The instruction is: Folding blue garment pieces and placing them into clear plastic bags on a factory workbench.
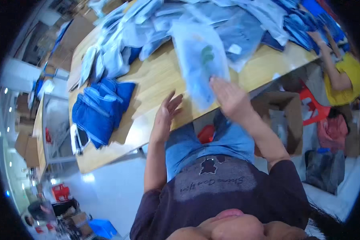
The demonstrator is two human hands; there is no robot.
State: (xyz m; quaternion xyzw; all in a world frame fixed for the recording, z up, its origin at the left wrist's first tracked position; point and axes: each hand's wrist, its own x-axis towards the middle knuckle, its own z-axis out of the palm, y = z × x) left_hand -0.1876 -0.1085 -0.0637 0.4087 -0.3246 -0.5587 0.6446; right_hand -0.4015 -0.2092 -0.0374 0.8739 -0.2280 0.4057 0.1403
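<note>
A clear plastic bag holding a pale blue garment [200, 64] lies at the near edge of the wooden table [156, 80], blurred. The right hand [230, 98] rests flat on its near end, fingers spread and not gripping. The left hand [167, 114] hovers open just left of it, holding nothing. Far behind lies a heap of bagged garments [212, 16]; at left, a stack of dark blue jeans [102, 108].
</note>
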